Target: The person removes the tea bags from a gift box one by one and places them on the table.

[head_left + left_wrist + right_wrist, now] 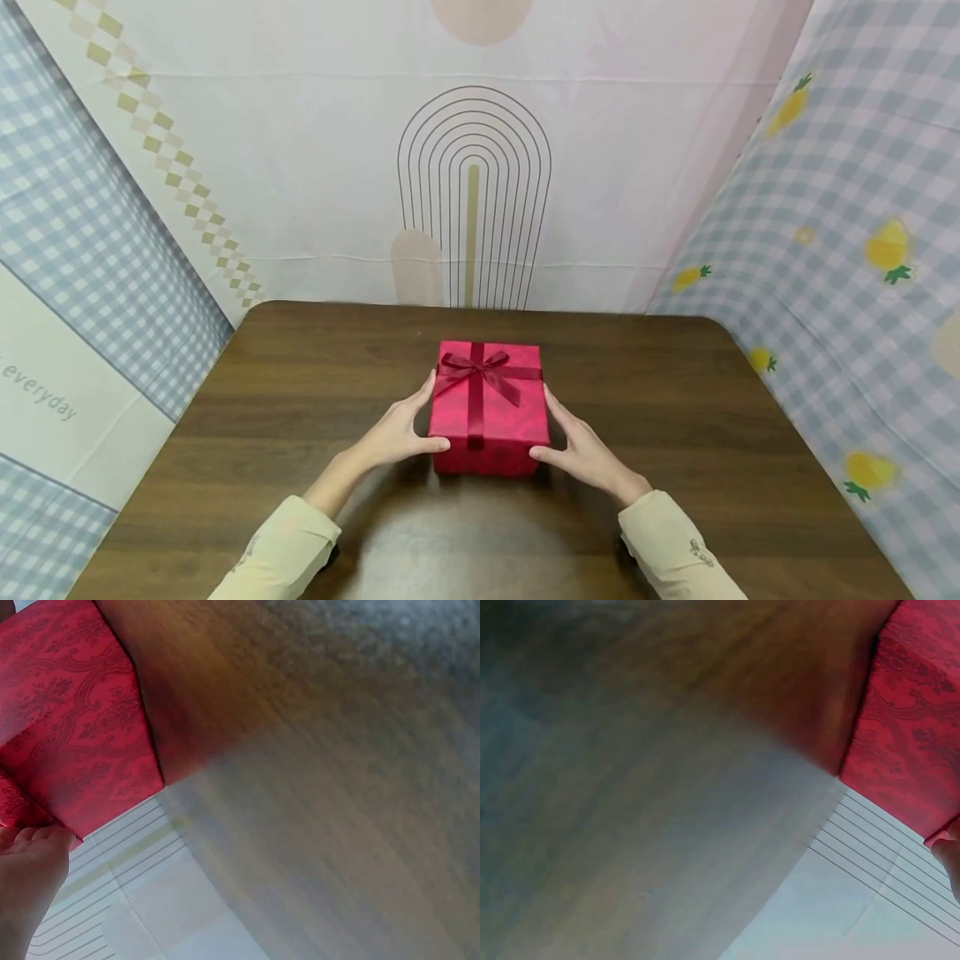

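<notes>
A red gift box [491, 421] with a dark red ribbon bow [476, 367] on its lid stands on the brown wooden table. My left hand [401, 433] grips its left side, thumb on the front near the lid's edge and fingers along the side. On the opposite side my right hand [581, 450] holds it the same way. The left wrist view has the box's patterned wall [82, 727] large at upper left, with the left fingers [34, 844] at the lid's edge. In the right wrist view the box [911, 727] fills the upper right, one right fingertip [949, 851] at its rim.
The wooden table [300, 400] has rounded far corners. Behind it hangs a pale cloth [315, 167] with an arch pattern. Blue checked cloths hang at the left [90, 158] and at the right [825, 325], close to the table's sides.
</notes>
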### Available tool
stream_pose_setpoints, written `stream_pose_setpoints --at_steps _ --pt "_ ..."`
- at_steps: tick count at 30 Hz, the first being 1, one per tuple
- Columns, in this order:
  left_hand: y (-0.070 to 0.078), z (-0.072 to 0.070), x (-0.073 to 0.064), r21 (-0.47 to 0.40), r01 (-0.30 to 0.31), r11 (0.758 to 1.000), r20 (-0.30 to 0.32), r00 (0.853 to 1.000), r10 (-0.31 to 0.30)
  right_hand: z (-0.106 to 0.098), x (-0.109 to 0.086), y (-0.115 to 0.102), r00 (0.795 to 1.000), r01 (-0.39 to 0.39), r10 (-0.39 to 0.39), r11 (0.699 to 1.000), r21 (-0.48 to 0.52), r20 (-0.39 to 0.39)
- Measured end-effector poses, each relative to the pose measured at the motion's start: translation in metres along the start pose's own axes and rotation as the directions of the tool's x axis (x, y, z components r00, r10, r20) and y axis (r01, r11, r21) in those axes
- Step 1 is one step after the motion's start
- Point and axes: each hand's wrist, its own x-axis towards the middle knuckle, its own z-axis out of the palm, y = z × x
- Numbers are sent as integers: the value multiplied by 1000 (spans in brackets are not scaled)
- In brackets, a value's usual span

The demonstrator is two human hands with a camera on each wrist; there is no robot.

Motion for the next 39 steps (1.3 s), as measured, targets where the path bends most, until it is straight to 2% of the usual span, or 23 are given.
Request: stream_pose_setpoints --at_steps 9,15,20,26,39 --pt "8 -13 0 -9 -22 1000 -14 1000 21 -6 2 -16 1000 11 -11 1000 -5 -21" --pt "7 -28 -5 2 -37 999 -25 999 37 -5 8 -29 999 20 -21 1000 -19 -25" --pt "6 -41 -14 10 -36 999 -40 999 36 1 15 -43 999 36 -37 999 -31 -24" --pt "3 -54 -26 21 -8 1000 -53 999 9 10 24 -55 1000 26 -26 1000 -2 14" --pt "-12 -83 -60 13 51 999 -81 995 -50 40 45 -78 998 35 -36 999 22 56"
